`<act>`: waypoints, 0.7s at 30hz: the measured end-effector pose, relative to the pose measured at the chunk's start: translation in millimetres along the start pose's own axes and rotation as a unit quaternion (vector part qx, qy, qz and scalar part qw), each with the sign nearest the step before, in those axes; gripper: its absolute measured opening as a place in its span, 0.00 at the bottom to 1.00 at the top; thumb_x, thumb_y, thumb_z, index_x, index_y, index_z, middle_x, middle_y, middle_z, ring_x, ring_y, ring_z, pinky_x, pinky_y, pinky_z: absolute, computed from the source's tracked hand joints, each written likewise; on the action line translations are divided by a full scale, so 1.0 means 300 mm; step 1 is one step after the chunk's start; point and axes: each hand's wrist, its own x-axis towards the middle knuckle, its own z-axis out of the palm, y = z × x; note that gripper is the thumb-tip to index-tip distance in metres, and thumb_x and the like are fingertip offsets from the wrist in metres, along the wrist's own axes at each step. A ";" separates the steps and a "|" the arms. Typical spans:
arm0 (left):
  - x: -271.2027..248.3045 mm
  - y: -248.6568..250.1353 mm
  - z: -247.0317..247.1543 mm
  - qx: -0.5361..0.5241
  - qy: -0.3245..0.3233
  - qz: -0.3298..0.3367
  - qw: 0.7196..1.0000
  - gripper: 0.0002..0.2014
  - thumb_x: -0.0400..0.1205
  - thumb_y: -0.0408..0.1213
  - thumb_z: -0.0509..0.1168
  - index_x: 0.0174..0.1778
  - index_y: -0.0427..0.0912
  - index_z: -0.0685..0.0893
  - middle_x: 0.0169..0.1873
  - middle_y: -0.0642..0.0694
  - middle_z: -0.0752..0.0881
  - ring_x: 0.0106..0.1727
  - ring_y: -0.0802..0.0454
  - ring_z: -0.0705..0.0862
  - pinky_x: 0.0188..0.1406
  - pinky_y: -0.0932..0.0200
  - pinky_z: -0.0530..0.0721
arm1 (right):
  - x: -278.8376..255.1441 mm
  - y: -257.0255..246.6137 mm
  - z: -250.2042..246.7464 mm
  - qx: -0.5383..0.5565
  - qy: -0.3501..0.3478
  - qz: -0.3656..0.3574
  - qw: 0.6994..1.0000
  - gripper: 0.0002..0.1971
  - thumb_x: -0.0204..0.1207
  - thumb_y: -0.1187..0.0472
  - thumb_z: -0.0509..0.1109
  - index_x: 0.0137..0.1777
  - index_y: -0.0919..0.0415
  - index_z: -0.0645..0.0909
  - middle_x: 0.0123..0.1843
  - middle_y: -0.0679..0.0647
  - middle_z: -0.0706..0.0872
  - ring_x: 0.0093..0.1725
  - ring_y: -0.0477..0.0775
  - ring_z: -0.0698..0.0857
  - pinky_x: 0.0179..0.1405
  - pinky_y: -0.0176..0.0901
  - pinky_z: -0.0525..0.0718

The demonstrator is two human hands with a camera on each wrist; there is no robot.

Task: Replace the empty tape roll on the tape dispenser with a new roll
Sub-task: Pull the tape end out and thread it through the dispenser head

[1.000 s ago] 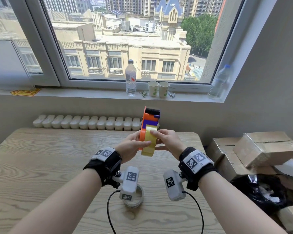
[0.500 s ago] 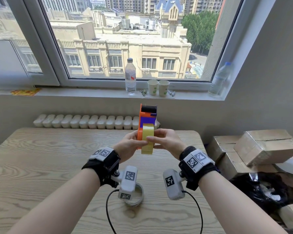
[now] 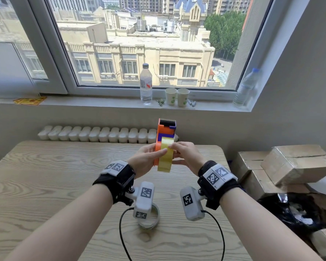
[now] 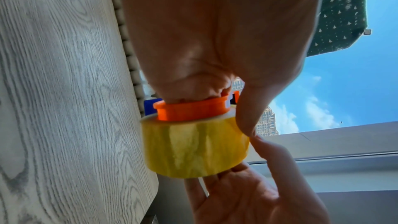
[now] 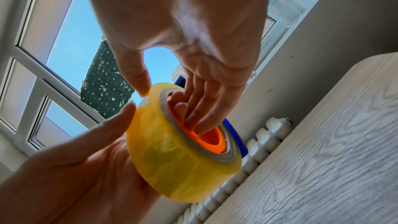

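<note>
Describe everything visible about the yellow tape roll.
The yellow tape roll is a full, glossy, translucent roll with a pale cardboard core. It sits around the orange hub of the tape dispenser, held on edge above the wooden table. The left hand holds the dispenser, thumb on the roll's rim; the right hand presses fingers into the hub, thumb on the rim.

A pale wood-grain tabletop (image 3: 45, 178) stands against a grey wall, with a white radiator (image 3: 94, 135) along its far edge. Above, a wide white-framed window (image 3: 139, 44) lets in bright daylight over cream buildings and trees. The sill (image 3: 102, 102) carries two bottles and paper cups. Cardboard boxes (image 3: 294, 162) are stacked beside the tabletop.
</note>
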 end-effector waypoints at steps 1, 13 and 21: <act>0.001 0.000 -0.001 0.002 0.003 -0.003 1.000 0.24 0.78 0.34 0.64 0.71 0.32 0.72 0.67 0.27 0.78 0.67 0.33 0.79 0.69 0.35 0.75 | -0.002 -0.002 -0.001 0.002 -0.003 0.002 1.000 0.14 0.77 0.63 0.64 0.58 0.72 0.80 0.40 0.58 0.85 0.39 0.54 0.85 0.45 0.48 0.87; 0.012 0.008 0.018 0.081 0.041 0.006 0.996 0.26 0.73 0.19 0.67 0.68 0.33 0.73 0.58 0.32 0.83 0.60 0.39 0.83 0.63 0.41 0.81 | 0.022 -0.003 0.027 -0.005 0.011 0.007 1.000 0.10 0.75 0.64 0.69 0.55 0.65 0.78 0.47 0.58 0.86 0.45 0.54 0.86 0.49 0.51 0.88; 0.006 0.009 0.008 0.081 0.048 0.008 0.996 0.24 0.74 0.20 0.66 0.67 0.33 0.74 0.58 0.35 0.83 0.60 0.40 0.84 0.62 0.43 0.82 | 0.009 -0.018 0.040 0.026 -0.029 0.019 0.999 0.17 0.73 0.72 0.65 0.61 0.66 0.71 0.45 0.56 0.83 0.44 0.54 0.84 0.46 0.46 0.84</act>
